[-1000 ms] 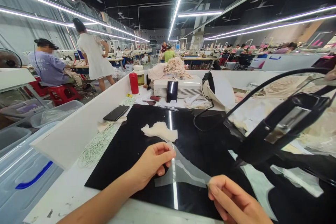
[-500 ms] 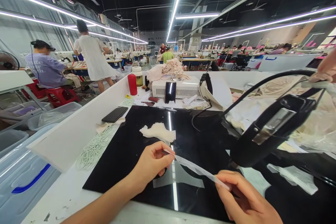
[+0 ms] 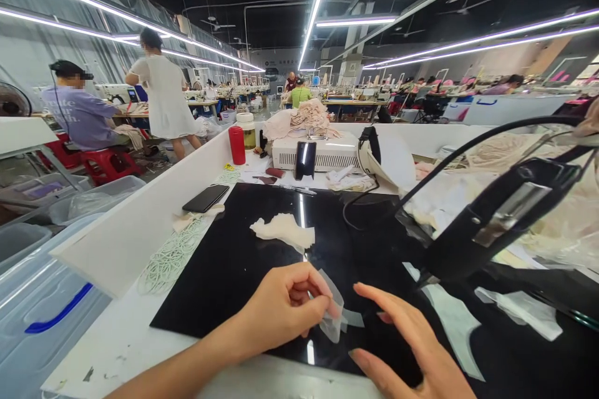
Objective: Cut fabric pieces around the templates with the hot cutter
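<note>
Translucent sheet (image 3: 335, 308), one: pinched in left hand (image 3: 299, 307), free edge toward the right

Left hand: thumb and fingers together, clamped on the sheet. Sheet: curled, to the right of the pinch, between the two hands; long axis running roughly away from the wearer, leaning slightly; nearer the left hand, which alone holds it. Right hand (image 3: 397, 340): thumb and fingers spread, nothing between, just apart from the sheet and facing its free edge.

Second translucent piece (image 3: 354, 319): on the black board (image 3: 215, 274), partly hidden by the sheet; contact between the two, cannot tell. Cream scrap (image 3: 285, 229): beyond the left hand. Pale cut piece (image 3: 456, 321): right of the right hand.
</note>
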Motion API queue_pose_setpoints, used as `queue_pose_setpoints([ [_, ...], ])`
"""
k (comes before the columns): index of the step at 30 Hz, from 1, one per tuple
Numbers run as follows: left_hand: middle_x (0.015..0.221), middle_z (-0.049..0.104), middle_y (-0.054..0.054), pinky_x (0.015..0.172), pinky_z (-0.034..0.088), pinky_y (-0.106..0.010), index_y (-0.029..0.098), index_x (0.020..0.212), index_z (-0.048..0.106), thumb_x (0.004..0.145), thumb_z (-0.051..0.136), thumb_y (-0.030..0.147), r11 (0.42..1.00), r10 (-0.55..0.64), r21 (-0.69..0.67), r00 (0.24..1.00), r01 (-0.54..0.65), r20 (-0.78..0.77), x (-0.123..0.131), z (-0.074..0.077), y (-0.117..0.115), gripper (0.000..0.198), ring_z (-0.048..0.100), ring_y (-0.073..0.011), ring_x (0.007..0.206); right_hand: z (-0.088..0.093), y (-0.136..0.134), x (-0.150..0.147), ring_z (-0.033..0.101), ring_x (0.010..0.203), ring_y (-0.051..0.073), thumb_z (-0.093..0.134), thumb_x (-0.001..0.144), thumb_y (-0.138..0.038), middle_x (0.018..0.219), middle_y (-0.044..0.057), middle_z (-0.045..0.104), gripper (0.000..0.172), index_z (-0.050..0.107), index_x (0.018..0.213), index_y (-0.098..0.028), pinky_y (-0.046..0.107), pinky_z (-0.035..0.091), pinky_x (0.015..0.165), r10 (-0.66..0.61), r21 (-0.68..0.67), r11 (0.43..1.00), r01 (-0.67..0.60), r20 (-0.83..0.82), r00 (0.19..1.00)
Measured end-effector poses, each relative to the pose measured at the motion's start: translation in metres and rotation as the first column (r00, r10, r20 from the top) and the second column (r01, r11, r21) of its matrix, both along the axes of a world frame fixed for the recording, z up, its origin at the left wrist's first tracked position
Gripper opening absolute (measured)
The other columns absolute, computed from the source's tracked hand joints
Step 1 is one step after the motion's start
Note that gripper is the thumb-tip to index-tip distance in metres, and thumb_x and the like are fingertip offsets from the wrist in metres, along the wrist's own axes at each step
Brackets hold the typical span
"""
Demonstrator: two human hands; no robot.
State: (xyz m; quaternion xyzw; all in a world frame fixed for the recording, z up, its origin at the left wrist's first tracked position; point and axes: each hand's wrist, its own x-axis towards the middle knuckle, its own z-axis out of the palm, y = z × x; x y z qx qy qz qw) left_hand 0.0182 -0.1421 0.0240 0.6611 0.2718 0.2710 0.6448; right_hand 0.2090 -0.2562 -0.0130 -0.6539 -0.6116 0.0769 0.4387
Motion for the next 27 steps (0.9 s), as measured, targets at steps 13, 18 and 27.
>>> queue_pose_setpoints([
  [13, 0.099, 0.064, -0.001, 0.066, 0.041, -0.022, 0.019, 0.11, 0.071, 0.064, 0.093, 0.034, 0.996, -0.017, -0.092, 1.0, 0.019, 0.017, -0.001, -0.014, 0.005, 0.053, 0.051, -0.0093, 0.074, 0.022, 0.019, -0.029, 0.066, 0.069, 0.02, 0.069, 0.084, -0.058, 0.072, 0.001, 0.068, 0.037, 0.067, 0.073, -0.023, 0.024, 0.056, 0.064, -0.003, -0.127, 0.989, -0.082, -0.557, 0.831],
  [18, 0.085, 0.067, -0.003, 0.077, 0.047, -0.026, 0.013, 0.084, 0.068, 0.074, 0.086, 0.035, 0.963, -0.051, -0.26, 0.993, 0.077, 0.106, 0.0, -0.01, 0.0, 0.031, 0.062, -0.0132, 0.079, 0.011, 0.016, -0.025, 0.07, 0.068, 0.021, 0.074, 0.081, -0.057, 0.073, 0.003, 0.072, 0.034, 0.071, 0.078, -0.023, 0.024, 0.059, 0.062, -0.025, -0.087, 0.996, -0.028, -0.559, 0.829],
  [27, 0.072, 0.071, -0.007, 0.063, 0.054, -0.026, 0.011, 0.084, 0.065, 0.08, 0.081, 0.038, 0.915, -0.096, -0.381, 0.99, 0.128, 0.101, 0.001, -0.006, -0.002, 0.032, 0.066, -0.013, 0.059, -0.002, -0.001, 0.011, 0.074, 0.101, 0.025, 0.068, 0.089, -0.05, 0.111, 0.008, 0.075, 0.033, 0.067, 0.111, -0.024, 0.028, 0.063, 0.082, -0.217, 0.061, 0.962, 0.268, -0.431, 0.876],
])
